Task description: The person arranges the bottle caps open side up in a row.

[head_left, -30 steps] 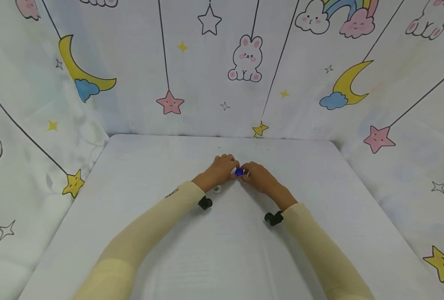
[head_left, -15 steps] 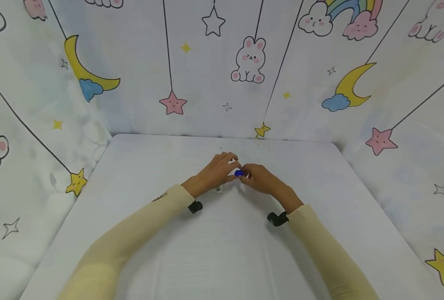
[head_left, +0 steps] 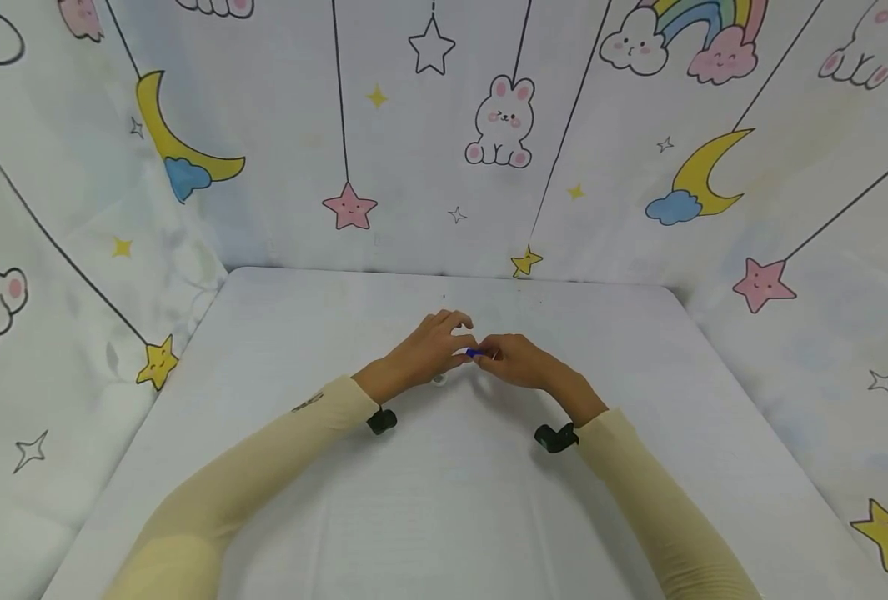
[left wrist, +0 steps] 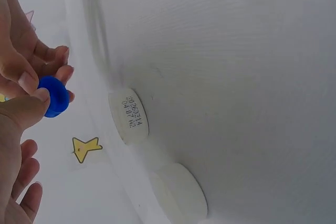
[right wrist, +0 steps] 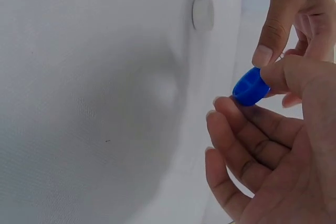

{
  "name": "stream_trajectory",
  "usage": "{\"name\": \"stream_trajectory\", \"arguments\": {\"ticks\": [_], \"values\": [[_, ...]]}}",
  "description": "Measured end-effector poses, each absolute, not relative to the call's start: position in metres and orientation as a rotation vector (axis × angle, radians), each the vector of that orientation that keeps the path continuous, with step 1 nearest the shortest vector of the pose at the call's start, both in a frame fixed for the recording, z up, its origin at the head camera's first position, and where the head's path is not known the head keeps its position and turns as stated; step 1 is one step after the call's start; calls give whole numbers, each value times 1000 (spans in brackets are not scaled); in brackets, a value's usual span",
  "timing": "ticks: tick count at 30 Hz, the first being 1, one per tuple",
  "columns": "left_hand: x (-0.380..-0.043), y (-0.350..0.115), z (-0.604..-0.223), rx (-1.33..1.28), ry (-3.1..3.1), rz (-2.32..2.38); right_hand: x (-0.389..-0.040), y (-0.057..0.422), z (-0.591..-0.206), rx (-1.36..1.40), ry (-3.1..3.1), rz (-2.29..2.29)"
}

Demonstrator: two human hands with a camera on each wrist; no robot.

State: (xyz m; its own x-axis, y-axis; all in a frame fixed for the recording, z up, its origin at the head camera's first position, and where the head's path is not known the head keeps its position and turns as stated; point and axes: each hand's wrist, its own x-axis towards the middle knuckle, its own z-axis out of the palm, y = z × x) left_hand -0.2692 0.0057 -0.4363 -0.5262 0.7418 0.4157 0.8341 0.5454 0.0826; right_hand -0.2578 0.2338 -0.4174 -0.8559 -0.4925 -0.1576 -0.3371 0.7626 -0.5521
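Observation:
A small blue bottle cap [head_left: 473,353] is held up off the table between the two hands. My right hand [head_left: 519,360] pinches it between thumb and forefinger, its other fingers loosely curled below the cap in the right wrist view. From the other side, my left hand [head_left: 428,350] has its thumb on the cap's rim [left wrist: 54,96], with the forefinger partly hidden behind; its remaining fingers stand away. The cap looks tilted, and its ridged side shows in the right wrist view.
On the white table [head_left: 428,500], two round white caps [left wrist: 128,119] lie near the left hand; dark printed digits mark one side. In the head view one white cap [head_left: 439,380] shows below that hand. A patterned curtain [head_left: 413,150] rises behind the table.
My left forearm has swung a little leftward and its fingers have spread. The blue cap has turned over in the fingers and come slightly nearer. My right hand has shifted only a little.

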Motion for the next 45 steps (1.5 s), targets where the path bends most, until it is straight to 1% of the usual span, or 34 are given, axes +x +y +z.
{"name": "stream_trajectory", "arguments": {"ticks": [7, 11, 17, 25, 29, 33, 38, 45], "values": [[-266, 4, -439, -1303, -2503, -471, -255, 234, -420, -626, 2637, -763], [-263, 4, -441, -1270, -2607, -618, -252, 235, -419, -620, 2615, -777], [-262, 5, -438, -1107, -2757, -926, -246, 233, -411, -668, 2700, -771], [-266, 4, -428, -869, -2921, -1457, -242, 229, -410, -653, 2735, -768], [-267, 3, -427, -769, -2991, -1618, -239, 226, -409, -649, 2758, -793], [-267, 2, -427, -680, -3046, -1664, -239, 225, -409, -650, 2802, -788], [-267, 1, -429, -693, -3044, -1650, -240, 225, -411, -660, 2835, -771], [-266, 0, -433, -927, -2936, -1452, -242, 226, -417, -678, 2811, -785]]}}
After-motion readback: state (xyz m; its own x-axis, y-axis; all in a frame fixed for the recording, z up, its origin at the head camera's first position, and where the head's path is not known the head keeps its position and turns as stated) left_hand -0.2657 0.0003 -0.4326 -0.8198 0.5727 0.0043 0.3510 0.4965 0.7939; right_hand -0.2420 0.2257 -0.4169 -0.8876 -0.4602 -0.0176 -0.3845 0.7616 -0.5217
